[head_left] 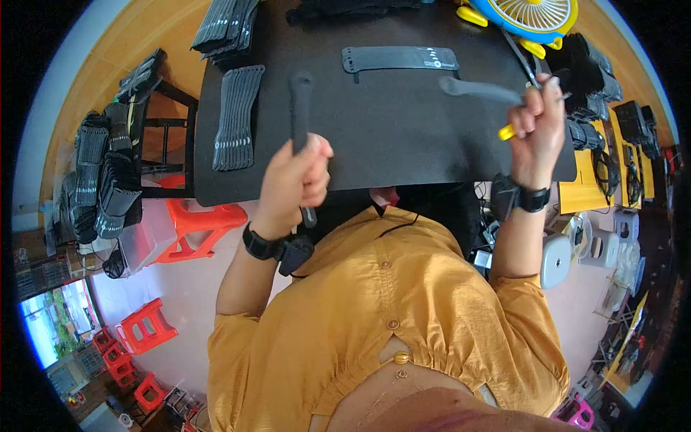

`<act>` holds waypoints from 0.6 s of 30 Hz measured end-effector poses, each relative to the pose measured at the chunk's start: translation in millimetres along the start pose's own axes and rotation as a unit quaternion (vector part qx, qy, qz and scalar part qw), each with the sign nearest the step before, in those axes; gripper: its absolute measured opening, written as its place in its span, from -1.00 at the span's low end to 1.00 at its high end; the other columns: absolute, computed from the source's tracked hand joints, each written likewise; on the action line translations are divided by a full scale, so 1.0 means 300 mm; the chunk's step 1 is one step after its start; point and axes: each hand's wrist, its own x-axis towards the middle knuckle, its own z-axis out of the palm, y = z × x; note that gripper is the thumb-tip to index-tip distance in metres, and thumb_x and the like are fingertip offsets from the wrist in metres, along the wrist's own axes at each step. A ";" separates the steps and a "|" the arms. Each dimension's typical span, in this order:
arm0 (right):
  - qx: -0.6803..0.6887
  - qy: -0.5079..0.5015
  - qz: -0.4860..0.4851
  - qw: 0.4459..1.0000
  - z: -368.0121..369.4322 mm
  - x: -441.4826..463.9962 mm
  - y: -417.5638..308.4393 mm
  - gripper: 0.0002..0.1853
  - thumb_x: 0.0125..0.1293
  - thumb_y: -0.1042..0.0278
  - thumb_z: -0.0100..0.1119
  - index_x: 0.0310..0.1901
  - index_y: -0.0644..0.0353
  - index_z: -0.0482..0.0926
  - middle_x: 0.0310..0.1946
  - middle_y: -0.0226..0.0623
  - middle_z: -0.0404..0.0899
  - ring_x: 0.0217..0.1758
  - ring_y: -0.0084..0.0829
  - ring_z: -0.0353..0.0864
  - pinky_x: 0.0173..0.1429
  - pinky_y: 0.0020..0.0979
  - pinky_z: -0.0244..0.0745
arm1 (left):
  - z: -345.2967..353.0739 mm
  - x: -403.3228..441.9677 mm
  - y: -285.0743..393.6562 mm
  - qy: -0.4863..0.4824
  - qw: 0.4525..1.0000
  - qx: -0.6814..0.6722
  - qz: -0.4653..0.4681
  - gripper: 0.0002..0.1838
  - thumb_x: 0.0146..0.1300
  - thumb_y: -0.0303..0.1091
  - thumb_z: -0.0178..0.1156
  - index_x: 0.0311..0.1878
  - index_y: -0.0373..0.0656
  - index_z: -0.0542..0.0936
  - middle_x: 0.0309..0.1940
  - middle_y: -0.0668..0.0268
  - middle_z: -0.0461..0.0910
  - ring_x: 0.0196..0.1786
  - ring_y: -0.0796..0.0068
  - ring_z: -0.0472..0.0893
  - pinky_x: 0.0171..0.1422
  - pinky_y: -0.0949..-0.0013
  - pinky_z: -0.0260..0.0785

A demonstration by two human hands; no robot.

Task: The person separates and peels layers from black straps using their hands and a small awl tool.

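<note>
My left hand is closed around a dark, flat strap that stands up from the fist, its lower end showing below. Over the table's right side, my right hand is closed on a yellow-ended tool, its kind hidden by the fingers. A grey strap, blurred by motion, reaches left from the same fingers. Between and beyond the hands, a flat dark strap with white print lies crosswise on the black table. A fanned stack of grey straps lies left of my left hand.
More strap bundles lie at the back left. A blue and yellow fan stands at the back right, near my right hand. Dark bundles lie beyond the right edge. Red stools stand on the floor to the left.
</note>
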 end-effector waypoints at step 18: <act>-0.270 -0.130 0.076 0.951 0.071 -0.074 0.054 -0.69 0.43 0.12 0.17 0.04 0.14 0.65 -0.33 -0.38 0.67 -0.68 -0.80 0.30 -0.64 -0.71 0.12 | 0.133 0.165 0.120 -0.032 0.949 0.314 0.007 -0.72 0.29 -0.33 0.28 -0.05 -0.30 0.54 -0.47 0.29 0.63 -0.70 0.76 0.35 -0.64 0.63 0.11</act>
